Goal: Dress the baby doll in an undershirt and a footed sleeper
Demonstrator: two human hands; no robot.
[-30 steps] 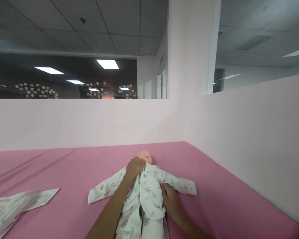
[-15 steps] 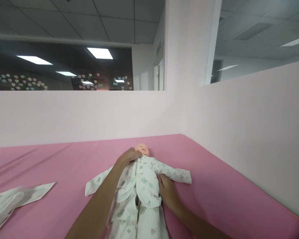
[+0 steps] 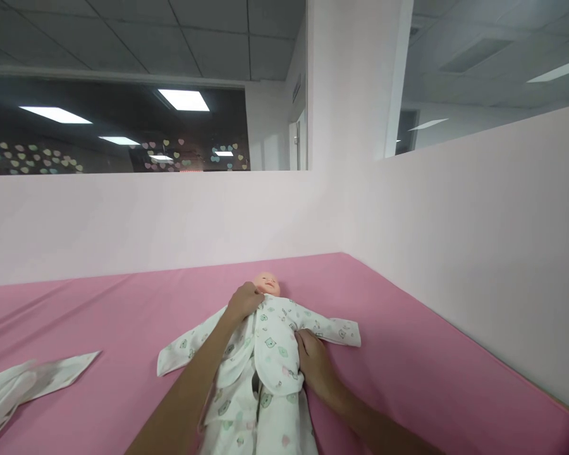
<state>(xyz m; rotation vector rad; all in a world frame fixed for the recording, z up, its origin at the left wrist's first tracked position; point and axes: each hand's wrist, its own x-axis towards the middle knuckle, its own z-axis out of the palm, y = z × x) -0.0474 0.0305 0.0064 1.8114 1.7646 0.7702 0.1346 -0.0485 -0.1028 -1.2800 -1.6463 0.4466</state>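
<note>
A baby doll [image 3: 268,284] lies on its back, dressed in a white printed jacket [image 3: 277,341] and matching trousers [image 3: 279,423]. Both jacket sleeves are spread out to the sides. At the collar, just below the doll's head, my left hand [image 3: 245,302] is closed on the jacket's edge; its fingertips are partly hidden. My right hand [image 3: 315,360] pinches the jacket's side seam below the armpit on the right. The front panels meet near the middle, and a small dark gap shows below them at the trousers' top.
The doll rests on a pink padded surface [image 3: 393,379]. Another white printed garment [image 3: 42,382] lies at the left. Pale walls [image 3: 171,221] with windows above close off the back and the right side.
My left hand has shifted slightly down along the collar, away from the doll's head. My right hand stays at the jacket's side. The whole view has moved a little.
</note>
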